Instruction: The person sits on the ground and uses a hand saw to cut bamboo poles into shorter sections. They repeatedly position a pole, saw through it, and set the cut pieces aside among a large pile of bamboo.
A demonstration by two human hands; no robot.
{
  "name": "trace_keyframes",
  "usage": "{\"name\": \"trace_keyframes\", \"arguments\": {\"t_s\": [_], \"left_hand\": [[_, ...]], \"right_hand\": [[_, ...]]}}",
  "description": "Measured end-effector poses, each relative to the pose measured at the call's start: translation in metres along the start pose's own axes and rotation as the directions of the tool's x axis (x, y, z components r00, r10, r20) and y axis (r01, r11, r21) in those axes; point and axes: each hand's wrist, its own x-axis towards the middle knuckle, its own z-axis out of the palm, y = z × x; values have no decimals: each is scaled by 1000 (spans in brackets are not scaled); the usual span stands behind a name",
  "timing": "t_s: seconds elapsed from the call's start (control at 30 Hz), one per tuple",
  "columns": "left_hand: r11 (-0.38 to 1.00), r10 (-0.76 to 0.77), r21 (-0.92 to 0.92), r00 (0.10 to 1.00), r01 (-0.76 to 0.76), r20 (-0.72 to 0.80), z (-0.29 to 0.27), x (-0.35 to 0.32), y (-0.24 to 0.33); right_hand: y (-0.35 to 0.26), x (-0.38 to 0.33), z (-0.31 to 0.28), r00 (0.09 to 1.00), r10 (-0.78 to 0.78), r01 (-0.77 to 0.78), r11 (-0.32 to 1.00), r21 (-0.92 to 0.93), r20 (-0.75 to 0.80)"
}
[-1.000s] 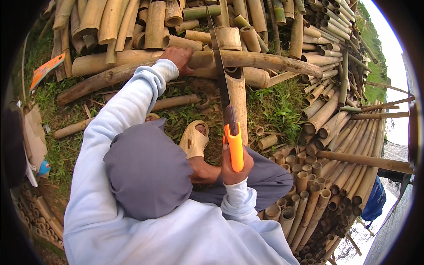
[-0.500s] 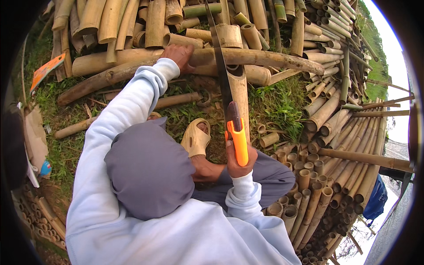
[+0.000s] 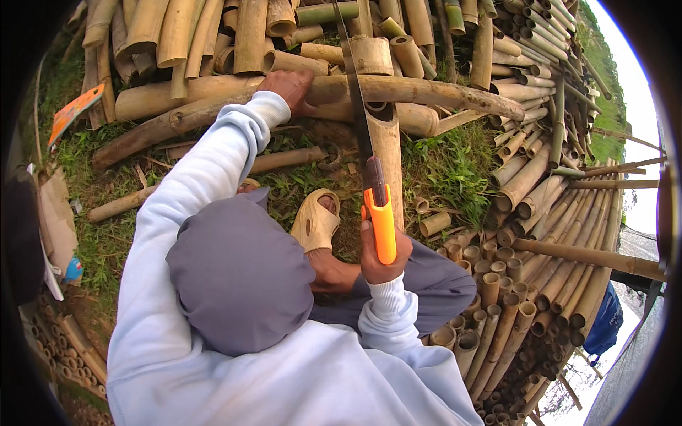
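A long, slightly bent bamboo pole point(image 3: 433, 96) lies crosswise in front of me. My left hand point(image 3: 290, 89) is closed over it, left of the saw blade. In my right hand point(image 3: 385, 254) is the orange handle of a handsaw point(image 3: 361, 117), fingers wrapped round it. The dark blade points away from me and crosses the pole; how deep it sits in the bamboo I cannot tell. A thicker bamboo length point(image 3: 386, 153) with a cut, hollow end runs from under the pole toward my right hand.
Cut bamboo pieces point(image 3: 249, 35) are heaped at the far side. Stacked bamboo poles point(image 3: 568, 248) fill the right. An orange flat object point(image 3: 74, 113) stands at the left. My sandalled foot point(image 3: 315, 221) rests on grass near the saw, and a rounded grey cloth shape point(image 3: 241, 273) blocks the lower middle.
My right hand and the saw have shifted slightly away from me and a little left. My left hand stays on the bamboo pole.
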Motion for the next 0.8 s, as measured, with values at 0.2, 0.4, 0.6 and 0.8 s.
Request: {"name": "trace_keyframes", "arguments": {"t_s": [0.2,0.4,0.6,0.8], "left_hand": [[1000,3,16,1000,-2,-15,1,1,1],[1000,-18,-6,1000,18,-13,4,2,1],[1000,-28,-14,999,28,-25,5,1,2],[1000,-23,8,1000,23,-3,4,1,1]], "right_hand": [[8,-13,-9,999,-45,44,999,-17,-17],[-3,-34,-21,1000,-31,31,996,-83,5],[14,-52,-30,983,-180,175,976,-131,-28],[12,-43,-30,990,-140,139,985,-104,-4]]}}
